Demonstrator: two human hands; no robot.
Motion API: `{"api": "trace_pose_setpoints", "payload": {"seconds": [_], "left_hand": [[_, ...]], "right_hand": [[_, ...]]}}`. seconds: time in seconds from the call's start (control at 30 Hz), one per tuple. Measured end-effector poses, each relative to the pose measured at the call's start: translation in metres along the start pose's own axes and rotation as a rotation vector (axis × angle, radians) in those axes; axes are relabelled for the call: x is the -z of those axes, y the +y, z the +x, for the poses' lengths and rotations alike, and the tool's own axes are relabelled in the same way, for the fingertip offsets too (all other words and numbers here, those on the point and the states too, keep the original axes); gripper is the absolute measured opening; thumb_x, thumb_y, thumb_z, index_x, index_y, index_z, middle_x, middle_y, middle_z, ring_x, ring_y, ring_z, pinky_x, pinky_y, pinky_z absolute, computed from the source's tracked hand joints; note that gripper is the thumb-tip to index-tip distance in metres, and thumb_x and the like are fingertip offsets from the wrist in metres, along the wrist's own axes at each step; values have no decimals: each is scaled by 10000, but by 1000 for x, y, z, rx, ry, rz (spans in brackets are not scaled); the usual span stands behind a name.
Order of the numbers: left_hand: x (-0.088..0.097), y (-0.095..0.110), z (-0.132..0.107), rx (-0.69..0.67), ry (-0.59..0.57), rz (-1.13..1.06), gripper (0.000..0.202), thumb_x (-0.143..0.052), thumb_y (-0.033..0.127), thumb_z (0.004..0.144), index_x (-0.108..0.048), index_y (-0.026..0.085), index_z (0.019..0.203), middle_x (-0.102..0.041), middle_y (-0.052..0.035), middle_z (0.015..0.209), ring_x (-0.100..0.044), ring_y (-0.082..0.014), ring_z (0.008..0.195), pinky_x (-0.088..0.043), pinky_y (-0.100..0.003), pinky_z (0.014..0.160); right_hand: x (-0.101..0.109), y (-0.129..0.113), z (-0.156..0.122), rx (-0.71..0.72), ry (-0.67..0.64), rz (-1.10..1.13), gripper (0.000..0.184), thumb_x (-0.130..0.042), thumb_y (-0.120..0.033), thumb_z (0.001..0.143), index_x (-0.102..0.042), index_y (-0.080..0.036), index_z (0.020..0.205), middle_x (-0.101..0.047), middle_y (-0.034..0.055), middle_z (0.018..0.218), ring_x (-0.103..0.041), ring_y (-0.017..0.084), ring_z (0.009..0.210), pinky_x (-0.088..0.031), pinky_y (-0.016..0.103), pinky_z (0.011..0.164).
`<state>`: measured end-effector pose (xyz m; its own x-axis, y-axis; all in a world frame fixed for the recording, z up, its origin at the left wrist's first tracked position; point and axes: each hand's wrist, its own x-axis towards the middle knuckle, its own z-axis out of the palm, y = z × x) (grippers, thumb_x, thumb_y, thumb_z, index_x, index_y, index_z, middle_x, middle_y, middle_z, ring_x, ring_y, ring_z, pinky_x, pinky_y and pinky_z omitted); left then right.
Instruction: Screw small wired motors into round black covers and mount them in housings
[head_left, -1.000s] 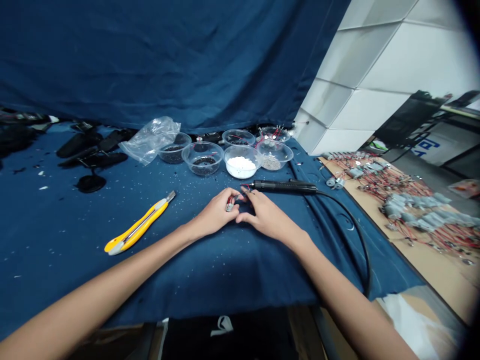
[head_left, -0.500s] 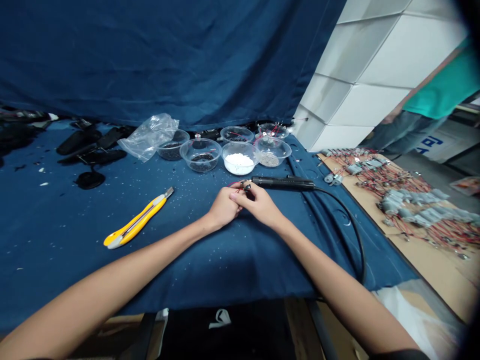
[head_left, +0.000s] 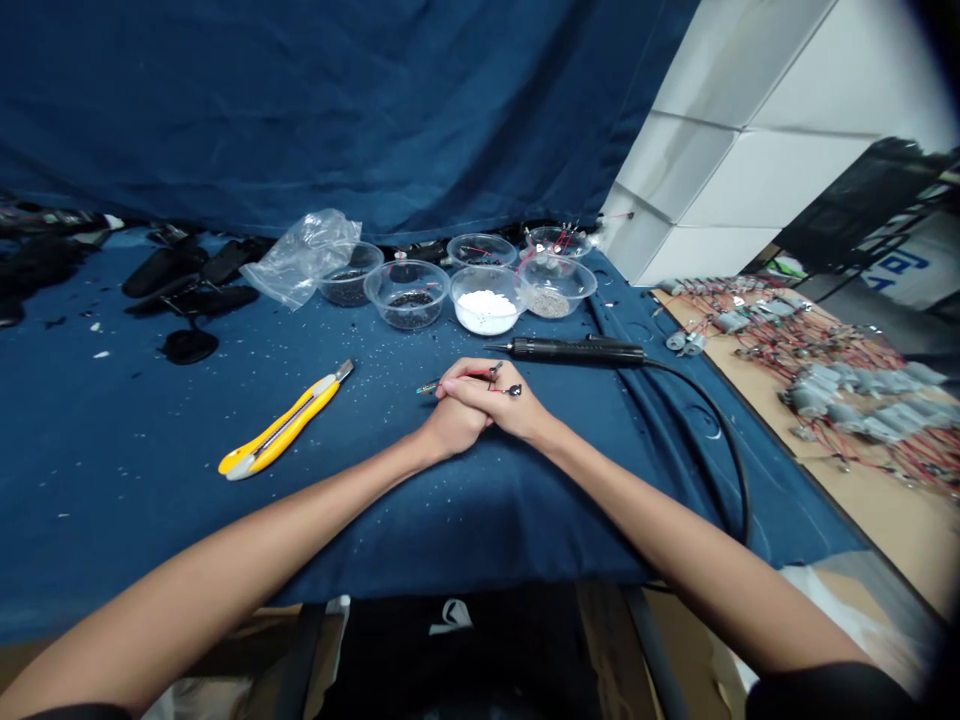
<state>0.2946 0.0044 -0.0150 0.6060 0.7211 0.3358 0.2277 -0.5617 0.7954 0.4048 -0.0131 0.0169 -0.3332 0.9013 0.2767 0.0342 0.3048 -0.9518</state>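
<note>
My left hand (head_left: pixel 452 428) is closed, its fingers mostly hidden behind my right; what it holds, if anything, does not show. My right hand (head_left: pixel 504 403) lies across it, its thumb and fingers closed on red wires (head_left: pixel 480 374). Small dark round ends (head_left: pixel 514 391) of the wires stick out to the right. From the fingertips on the left pokes a thin greenish strip (head_left: pixel 427 388), perhaps a small circuit board. Just beyond the hands lies a black electric screwdriver (head_left: pixel 577 350), tip to the left. A yellow utility knife (head_left: pixel 289 425) rests left of them.
Clear plastic bowls with white (head_left: pixel 486 308), dark (head_left: pixel 409 305) and grey (head_left: pixel 551 298) small parts stand behind the hands. A plastic bag (head_left: pixel 300 260) and black parts (head_left: pixel 191 290) are at left. Grey motors with red wires (head_left: pixel 817 385) cover a board at right.
My right hand has turned over the left, and the greenish strip now shows at its fingertips. The wire ends have shifted right. The person in teal is out of view.
</note>
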Motion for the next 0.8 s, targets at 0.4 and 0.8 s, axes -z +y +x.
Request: {"api": "trace_pose_setpoints", "payload": {"seconds": [0.4,0.8], "left_hand": [[19,14,16,211,-60,-242,176,-423,38,694,-523,141,592,-579,-29,617,-541,-142,618,-427,-251,564],[-4,2,7,264,4,-441,308,-378,274,837,-325,196,543,-331,9,457,-346,-94,402,-276,-236,380]], "right_hand": [[-1,-12,-5,12,207,-304,326,-458,-404,930,-682,-204,1057,-689,48,1048,-627,111,676,-501,239,605],[3,-10,2,100,16,-167,229,-517,-327,889,-695,-184,884,-692,39,1006,-630,163,1003,-446,317,944]]}}
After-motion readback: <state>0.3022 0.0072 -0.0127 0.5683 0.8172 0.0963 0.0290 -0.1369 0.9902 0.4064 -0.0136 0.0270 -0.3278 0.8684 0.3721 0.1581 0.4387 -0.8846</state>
